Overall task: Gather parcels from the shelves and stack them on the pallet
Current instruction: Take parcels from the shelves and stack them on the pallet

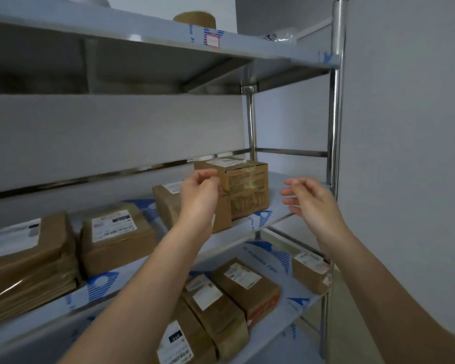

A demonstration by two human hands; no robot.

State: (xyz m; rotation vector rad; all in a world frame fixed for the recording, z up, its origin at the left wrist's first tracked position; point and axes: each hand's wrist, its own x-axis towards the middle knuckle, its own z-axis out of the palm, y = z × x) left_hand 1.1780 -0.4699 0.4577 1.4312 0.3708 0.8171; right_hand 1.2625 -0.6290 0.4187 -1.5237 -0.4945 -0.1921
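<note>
A printed brown cardboard box (247, 189) stands at the right end of the middle shelf (279, 206), with a flatter parcel (168, 203) leaning against its left side. My left hand (200, 194) hovers just in front of the box's left edge with fingers loosely curled and holding nothing. To the right of the box my right hand (310, 199) is raised, fingers spread, a gap between it and the box. More brown parcels (116, 237) lie further left on the same shelf.
Several labelled parcels (244, 285) lie on the lower shelf (300, 303). The upper shelf (142, 30) carries a tape roll (195, 21). A chrome corner post (335, 127) stands just right of my right hand, and a white wall beyond it.
</note>
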